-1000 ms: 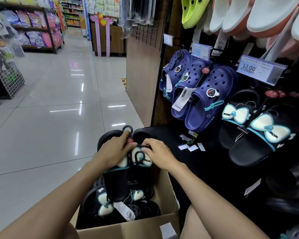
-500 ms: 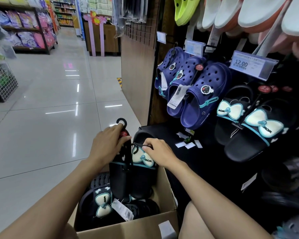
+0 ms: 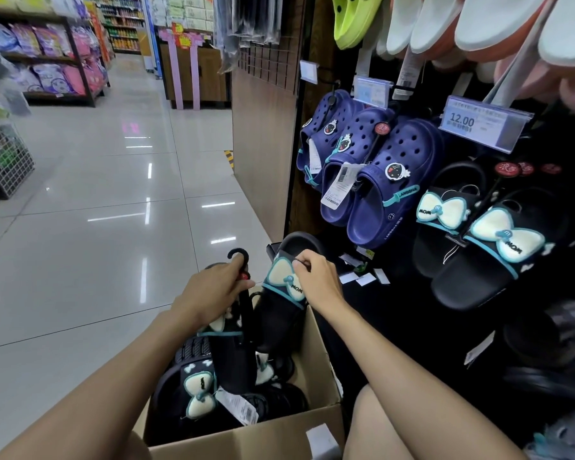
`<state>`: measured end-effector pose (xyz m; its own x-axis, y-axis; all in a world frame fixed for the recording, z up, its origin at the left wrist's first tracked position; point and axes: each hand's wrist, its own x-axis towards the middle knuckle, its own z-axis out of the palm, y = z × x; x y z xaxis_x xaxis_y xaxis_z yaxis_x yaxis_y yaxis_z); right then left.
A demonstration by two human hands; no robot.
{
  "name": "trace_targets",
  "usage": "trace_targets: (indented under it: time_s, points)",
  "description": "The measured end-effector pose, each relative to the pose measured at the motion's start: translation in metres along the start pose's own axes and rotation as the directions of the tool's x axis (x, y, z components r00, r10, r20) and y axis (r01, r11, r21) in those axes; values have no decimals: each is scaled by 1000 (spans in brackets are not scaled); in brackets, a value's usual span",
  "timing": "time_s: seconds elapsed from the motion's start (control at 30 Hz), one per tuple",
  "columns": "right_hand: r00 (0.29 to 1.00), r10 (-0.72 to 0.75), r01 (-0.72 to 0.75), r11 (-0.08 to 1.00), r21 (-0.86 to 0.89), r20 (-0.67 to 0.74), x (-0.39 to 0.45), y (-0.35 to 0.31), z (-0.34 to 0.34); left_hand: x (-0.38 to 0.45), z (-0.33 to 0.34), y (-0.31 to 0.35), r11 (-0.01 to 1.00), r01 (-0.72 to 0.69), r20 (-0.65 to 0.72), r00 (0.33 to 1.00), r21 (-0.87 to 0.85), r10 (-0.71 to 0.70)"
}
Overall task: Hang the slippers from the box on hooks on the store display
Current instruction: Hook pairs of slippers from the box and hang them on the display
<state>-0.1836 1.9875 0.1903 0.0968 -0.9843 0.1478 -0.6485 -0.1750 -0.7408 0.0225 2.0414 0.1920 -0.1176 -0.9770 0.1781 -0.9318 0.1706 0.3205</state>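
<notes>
Head view: left hand (image 3: 213, 293) grips black hanger hook (image 3: 241, 273) of a slipper pair (image 3: 279, 307), lifted above cardboard box (image 3: 273, 433) at 6 o'clock. Right hand (image 3: 319, 280), fingers (image 3: 301, 262) curled, pinches bow strap. More slippers (image 3: 196, 390) in box; display (image 3: 472, 227) at 3 o'clock.

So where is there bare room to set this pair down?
The tiled floor left of the cardboard box is bare. The box is crowded with slippers, and the display to the right is packed.
</notes>
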Motion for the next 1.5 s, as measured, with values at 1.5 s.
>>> trace_targets:
  time_s: [1.5]
  points:
    - [919,-219,298,930,-213,329,-18,-24,9,-1,5,-3,912,116,-141,973,-393,-185]
